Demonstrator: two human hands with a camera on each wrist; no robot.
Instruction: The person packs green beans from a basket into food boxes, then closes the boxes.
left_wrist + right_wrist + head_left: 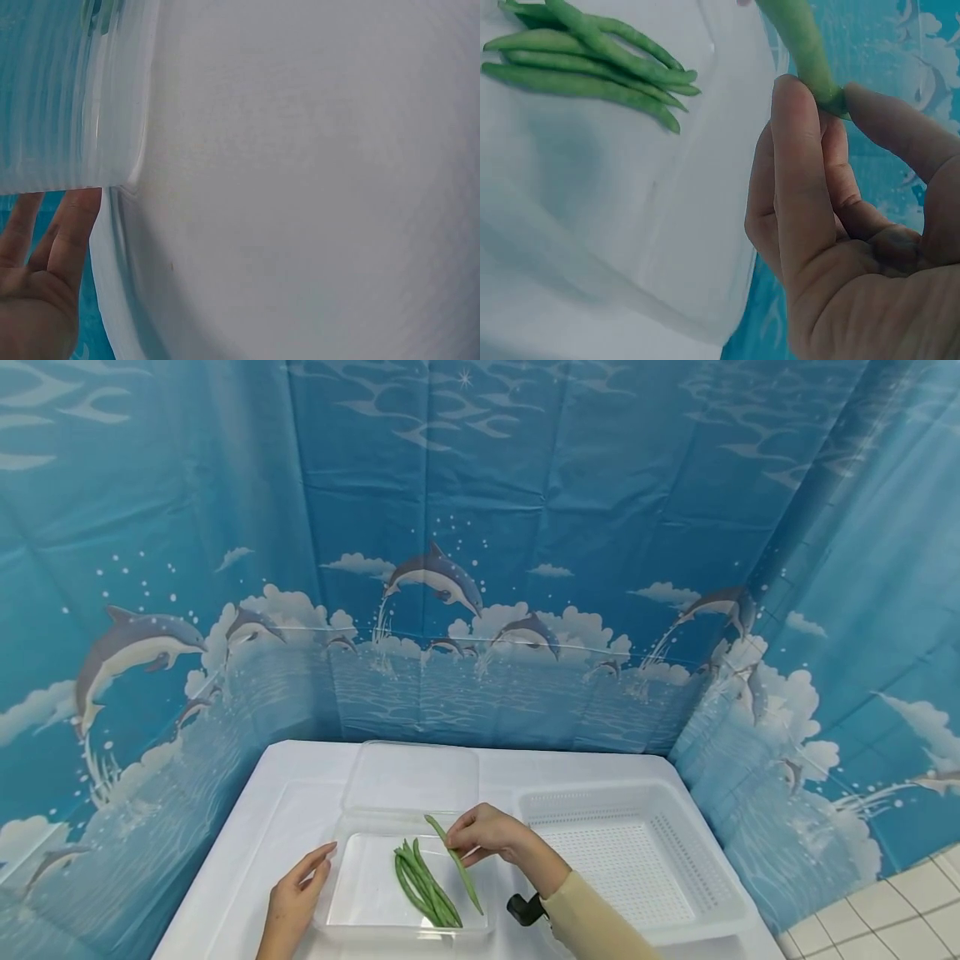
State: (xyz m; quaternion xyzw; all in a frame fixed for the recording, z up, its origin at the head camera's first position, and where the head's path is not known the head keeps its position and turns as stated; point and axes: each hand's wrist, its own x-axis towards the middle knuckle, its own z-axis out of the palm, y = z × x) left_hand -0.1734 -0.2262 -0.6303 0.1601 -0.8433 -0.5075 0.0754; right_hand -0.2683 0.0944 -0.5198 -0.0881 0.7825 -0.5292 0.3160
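Between thumb and fingers my right hand (491, 833) pinches one green bean (467, 881), held slanting over the right side of a clear plastic container (352, 931). In the right wrist view the pinched bean (802, 41) runs up out of the fingertips. Several more green beans (423, 885) lie bunched together inside the container. At the container's left wall is my left hand (294, 897), its fingers extended. The left wrist view shows those fingers (71, 232) right at the container's edge, holding nothing.
The container's lid (412, 777) lies folded back behind it. To the right stands a white perforated basket (720, 893) on the white-covered table (262, 802). A black object (525, 910) shows by my right wrist. A blue dolphin-print curtain (480, 693) rises behind the table.
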